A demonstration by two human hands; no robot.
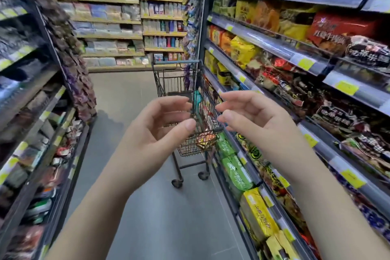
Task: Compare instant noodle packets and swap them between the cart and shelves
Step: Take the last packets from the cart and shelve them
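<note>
Both the left hand [162, 124] and right hand [251, 116] are raised, loosely curled and empty, before the cart [185, 82] beside the noodle shelves [285, 48].

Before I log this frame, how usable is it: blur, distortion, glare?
Head view: motion blur smears the left shelves and the far shelving. The wide lens bows the right shelf rails, and small packet print is unreadable. The cart looks fairly crisp. Lighting is even, with a soft sheen on the rails and no hard shadows.
</note>
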